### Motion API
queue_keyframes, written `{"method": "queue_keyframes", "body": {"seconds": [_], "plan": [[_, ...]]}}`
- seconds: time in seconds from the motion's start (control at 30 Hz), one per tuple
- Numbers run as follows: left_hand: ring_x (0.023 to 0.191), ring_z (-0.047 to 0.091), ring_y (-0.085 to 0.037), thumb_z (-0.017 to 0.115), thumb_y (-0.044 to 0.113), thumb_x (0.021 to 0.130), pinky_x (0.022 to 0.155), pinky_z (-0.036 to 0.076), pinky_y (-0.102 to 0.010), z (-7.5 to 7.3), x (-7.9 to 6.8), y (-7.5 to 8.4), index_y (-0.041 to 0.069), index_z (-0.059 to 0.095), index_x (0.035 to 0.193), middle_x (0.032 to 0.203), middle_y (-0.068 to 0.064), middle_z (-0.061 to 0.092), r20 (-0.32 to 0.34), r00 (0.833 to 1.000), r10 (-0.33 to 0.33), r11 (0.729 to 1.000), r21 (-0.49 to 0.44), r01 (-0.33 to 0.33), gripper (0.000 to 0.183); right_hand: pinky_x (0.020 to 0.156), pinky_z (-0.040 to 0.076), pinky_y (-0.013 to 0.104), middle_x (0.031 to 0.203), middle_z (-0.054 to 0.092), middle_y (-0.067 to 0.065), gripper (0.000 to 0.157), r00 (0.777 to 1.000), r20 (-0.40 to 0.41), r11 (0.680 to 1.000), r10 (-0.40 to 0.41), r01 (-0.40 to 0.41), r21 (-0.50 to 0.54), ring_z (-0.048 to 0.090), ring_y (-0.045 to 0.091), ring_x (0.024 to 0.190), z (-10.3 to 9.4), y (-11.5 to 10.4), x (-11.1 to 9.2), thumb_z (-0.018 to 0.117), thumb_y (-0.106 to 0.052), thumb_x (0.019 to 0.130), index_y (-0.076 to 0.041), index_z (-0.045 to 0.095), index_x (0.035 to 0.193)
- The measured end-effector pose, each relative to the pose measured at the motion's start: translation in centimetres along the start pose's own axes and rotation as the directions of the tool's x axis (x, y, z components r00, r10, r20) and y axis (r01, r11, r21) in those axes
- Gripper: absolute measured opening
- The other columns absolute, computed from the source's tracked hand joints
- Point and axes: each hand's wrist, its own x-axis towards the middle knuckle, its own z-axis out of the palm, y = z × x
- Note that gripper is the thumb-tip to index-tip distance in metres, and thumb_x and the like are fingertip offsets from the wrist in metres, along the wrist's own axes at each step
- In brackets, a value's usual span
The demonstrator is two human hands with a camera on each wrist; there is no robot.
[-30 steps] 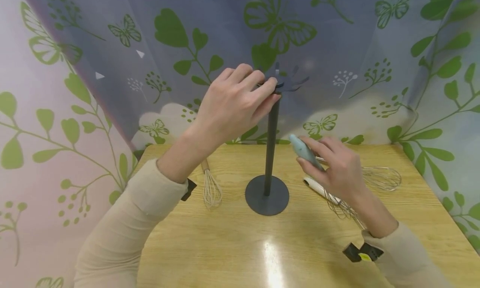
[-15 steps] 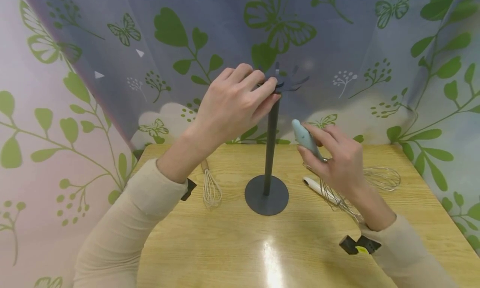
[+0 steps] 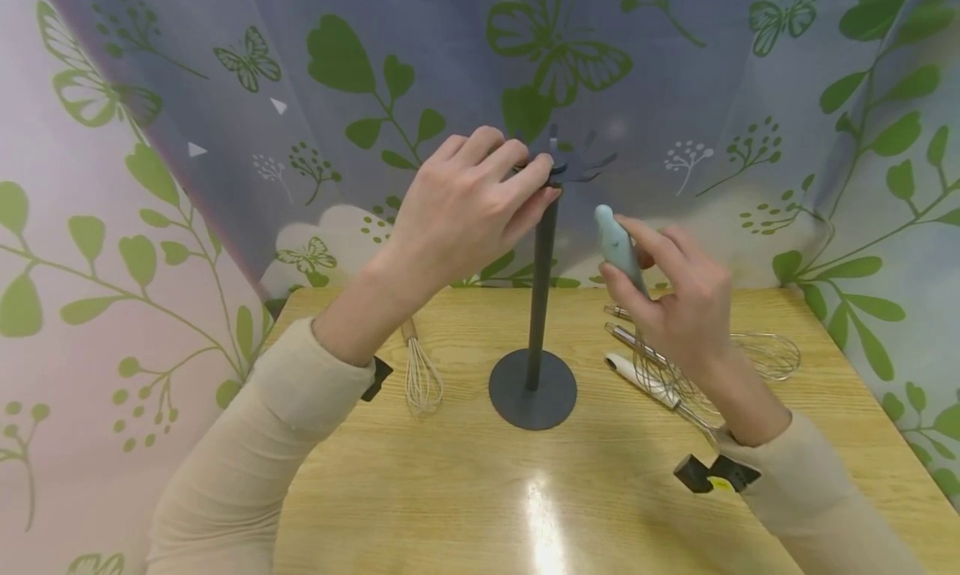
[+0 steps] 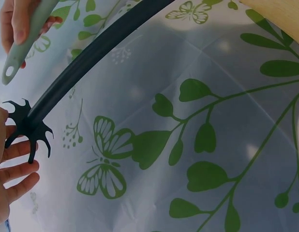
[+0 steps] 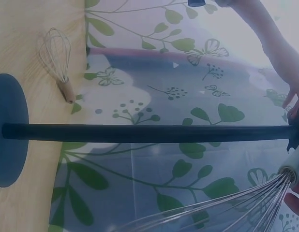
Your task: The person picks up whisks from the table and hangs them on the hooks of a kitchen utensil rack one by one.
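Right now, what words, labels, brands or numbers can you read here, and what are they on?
No readable text.
Yellow sticker by the right sleeve: any print is too small and blurred to read.
Held whisk and black stand: no lettering I can make out.

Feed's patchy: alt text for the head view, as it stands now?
The right hand holds up a blue-handled whisk, just right of a dark hooked stand that the left hand holds at the top. On the wooden table, a wooden-handled whisk lies left of the stand and other whisks lie to its right.
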Motion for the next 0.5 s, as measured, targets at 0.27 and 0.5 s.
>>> {"method": "queue_keyframes", "body": {"seconds": [0.27, 0.5], "plan": [[0.094, 0.069, -0.029, 0.052, 0.035, 0.111, 0.078, 0.059, -0.037, 0.03, -0.01, -0.01, 0.01, 0.077, 0.112, 0.098, -0.007, 0.077, -0.001, 1.0, -0.001, 1.0, 0.0, 0.001, 0.035, 0.069, 0.042, 0.017, 0.077, 0.065, 0.019, 0.052, 0.998, -0.054, 0.999, 0.037, -0.036, 0.022, 0.062, 0.032, 0.064, 0.2, -0.13, 0.53, 0.067, -0.047, 0.101, 0.001, 0.076, 0.117], [0.094, 0.069, -0.029, 0.052, 0.034, 0.111, 0.079, 0.059, -0.037, 0.06, 0.02, 0.0, 0.01, 0.078, 0.112, 0.098, -0.007, 0.077, -0.005, 1.0, -0.004, 1.0, -0.005, 0.004, 0.035, 0.076, 0.039, 0.009, 0.074, 0.06, 0.021, 0.054, 0.993, -0.105, 0.998, 0.058, -0.054, 0.04, 0.056, 0.032, 0.065, 0.29, -0.21, 0.93, 0.068, -0.05, 0.1, 0.001, 0.075, 0.117]]}}
